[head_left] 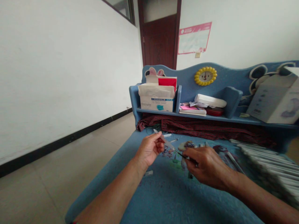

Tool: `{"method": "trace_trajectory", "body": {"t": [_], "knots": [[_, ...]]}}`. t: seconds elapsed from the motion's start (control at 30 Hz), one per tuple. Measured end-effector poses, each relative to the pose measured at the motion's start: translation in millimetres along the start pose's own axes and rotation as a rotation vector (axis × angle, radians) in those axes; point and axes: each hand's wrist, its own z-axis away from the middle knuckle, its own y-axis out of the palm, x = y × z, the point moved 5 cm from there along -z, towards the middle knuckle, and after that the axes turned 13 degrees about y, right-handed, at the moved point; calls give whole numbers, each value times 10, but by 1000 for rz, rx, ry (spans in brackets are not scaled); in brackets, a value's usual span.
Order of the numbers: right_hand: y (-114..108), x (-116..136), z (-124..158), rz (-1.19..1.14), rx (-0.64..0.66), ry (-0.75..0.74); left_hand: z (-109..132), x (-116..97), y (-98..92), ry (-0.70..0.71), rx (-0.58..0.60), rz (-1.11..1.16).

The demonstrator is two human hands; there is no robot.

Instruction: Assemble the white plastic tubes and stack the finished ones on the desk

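My left hand (150,149) pinches a pale tube (166,142) between thumb and fingers, its lower end slanting toward my right hand (207,166), which grips a thin dark stick (182,154) whose tip meets, or nearly meets, that end. I'd judge it best to keep the tube steady in a light pinch, line the stick up straight with it, and work with small finger movements, forearms low, so neither bends or slips. The tube looks like smooth, cloudy plastic, slim and straight; the stick is narrower and darker, and I can't tell its material. Below my left hand, a small clear piece (149,173) lies on the blue painted counter (149,205). Right of my right hand sit many slender, whitish sticks (273,165) in rows; beyond both hands runs crumpled checked cloth (198,129).
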Motion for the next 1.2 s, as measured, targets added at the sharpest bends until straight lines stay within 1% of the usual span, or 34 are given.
{"method": "trace_trajectory", "body": {"t": [0.1, 0.33, 0.63, 0.7, 0.83, 0.97, 1.07, 1.2], "knots": [[-2, -23, 26, 7, 1, 28, -14, -1, -15, 10, -12, 13], [-20, 7, 28, 25, 53, 61, -42, -11, -45, 34, -25, 35], [-50, 29, -1, 29, 99, 150, -25, 77, -21, 13, 15, 12], [-69, 39, -31, -27, 128, 182, -18, 97, -16, 3, 17, 8], [-87, 24, -89, -231, 173, 259, -21, 112, -20, -12, 10, 0], [-36, -27, -127, -432, 217, 318, -9, 128, -12, -30, 7, -16], [-4, -26, -164, -547, 244, 325, 45, 163, 44, -65, 38, -18], [-5, 7, -264, -630, 245, 362, 151, 230, 163, -163, 99, 8]]}}
